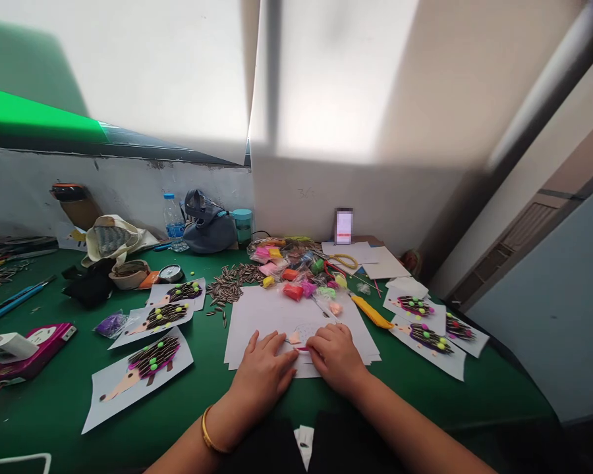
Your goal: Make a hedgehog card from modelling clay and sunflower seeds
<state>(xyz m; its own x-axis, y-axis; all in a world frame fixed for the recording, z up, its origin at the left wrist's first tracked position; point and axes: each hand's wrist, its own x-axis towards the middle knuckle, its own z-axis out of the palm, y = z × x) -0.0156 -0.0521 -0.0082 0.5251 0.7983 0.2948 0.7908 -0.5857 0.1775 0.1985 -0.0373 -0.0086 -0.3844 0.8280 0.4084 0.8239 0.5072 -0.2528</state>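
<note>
My left hand lies on the white paper with its fingers spread and stretched out, holding nothing I can see. My right hand is closed, its curled fingertips pressed down on a thin strip of magenta modelling clay. Between both hands shows a pencil-drawn hedgehog outline with a peach clay face on its left. Part of the drawing is hidden under my right fingers. A lump of peach clay sits just beyond my right hand.
Sunflower seeds are piled behind the paper. Bagged coloured clay, yellow-handled scissors and a yellow cutter lie around it. Finished hedgehog cards lie left and right. A phone stands at the back.
</note>
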